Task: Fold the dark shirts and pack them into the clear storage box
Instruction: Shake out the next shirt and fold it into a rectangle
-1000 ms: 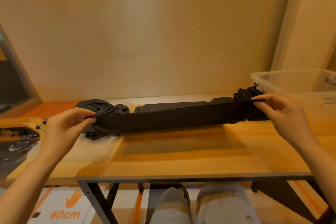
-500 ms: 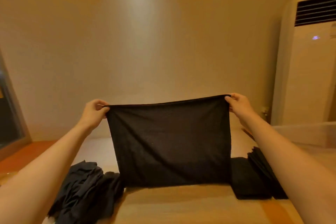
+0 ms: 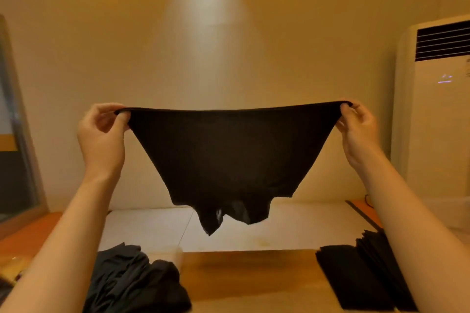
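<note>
Hanging in the air between both hands, the shirt (image 3: pixel 229 155) ran its long top edge left to right, taut, with the body sagging to a point above the counter (image 3: pixel 254 277) — clear of it, touching nothing below. The left hand (image 3: pixel 101 132) pinched the left corner, fingers (image 3: pixel 122 118) and thumb clamped on the hem. The right hand (image 3: pixel 356 124) pinched the right corner the same way, closed on the cloth. The two hands sat level, and neither looked nearer to the counter than the other.

The next move, as I judged it, turned on that axis. The shirt lay across the body, so it would have to come down flat on the bare wood straight below, between the loose pile (image 3: pixel 132 284) at near left and the folded stack (image 3: pixel 356 279) at near right. The gap looked wide enough, though the hanging tail might crumple first. The box (image 3: pixel 452 211) showed only faintly at the far right edge, beyond the stack — nearer the right hand.
</note>
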The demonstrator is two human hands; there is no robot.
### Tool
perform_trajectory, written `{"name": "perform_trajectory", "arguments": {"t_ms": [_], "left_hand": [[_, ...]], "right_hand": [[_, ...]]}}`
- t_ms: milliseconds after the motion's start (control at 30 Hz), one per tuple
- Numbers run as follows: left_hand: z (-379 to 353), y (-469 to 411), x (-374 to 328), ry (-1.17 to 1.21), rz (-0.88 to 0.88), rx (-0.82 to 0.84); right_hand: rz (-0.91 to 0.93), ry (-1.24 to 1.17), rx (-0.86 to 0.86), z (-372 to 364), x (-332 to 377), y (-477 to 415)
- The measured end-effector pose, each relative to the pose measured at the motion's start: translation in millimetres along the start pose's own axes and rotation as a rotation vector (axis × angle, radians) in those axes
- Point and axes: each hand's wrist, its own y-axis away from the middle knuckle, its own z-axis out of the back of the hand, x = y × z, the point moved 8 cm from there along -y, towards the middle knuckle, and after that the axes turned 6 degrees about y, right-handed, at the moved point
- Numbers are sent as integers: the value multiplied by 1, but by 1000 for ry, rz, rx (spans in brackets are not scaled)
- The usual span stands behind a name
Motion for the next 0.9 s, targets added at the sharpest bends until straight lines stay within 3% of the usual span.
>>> {"name": "perform_trajectory", "arguments": {"t_ms": [200,400,567,900], "left_hand": [[78,121,4,-88,116,-45],[134,219,8,-182,300,-42],[155,263,3,-148,399,26],[195,321,-43,-166,406,34]], "right_hand": [[-70,100,30,28,-23,109],[-238,26,84,40,-39,220],[-282,48,29,66,-32,267],[-237,192,-54,131,18,343]]}}
